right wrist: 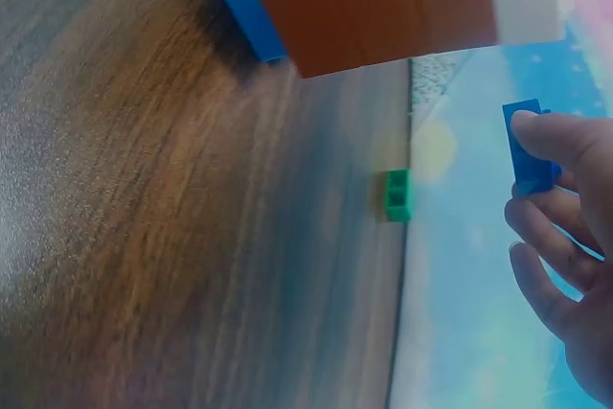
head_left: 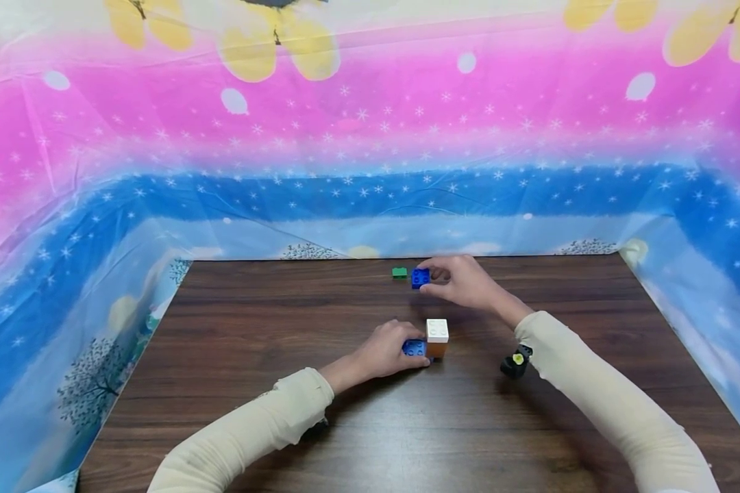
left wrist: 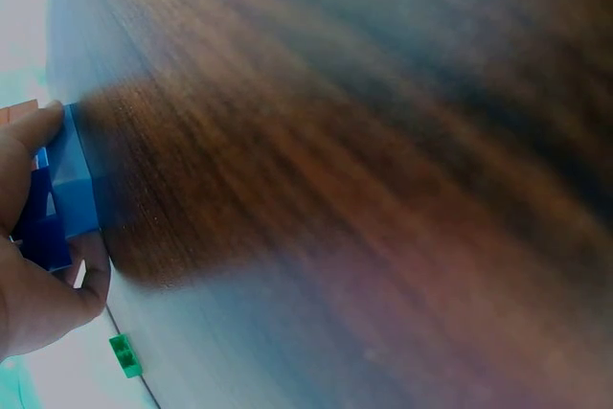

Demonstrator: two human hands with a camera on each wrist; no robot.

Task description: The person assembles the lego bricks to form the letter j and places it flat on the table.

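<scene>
My left hand grips the blue bricks at the base of a small build, fingers on the far side and thumb on the near side. Against these stand orange bricks with a white brick on top. In the left wrist view a lighter blue brick and a darker blue brick show between fingers and thumb. Farther back, my right hand pinches a separate dark blue brick by its edges, held up with studs showing. That brick is raised off the table in the right wrist view.
A small green brick lies near the table's back edge, just left of the raised blue brick. The dark wooden table is bordered by a printed cloth. A black device sits at the right sleeve's cuff.
</scene>
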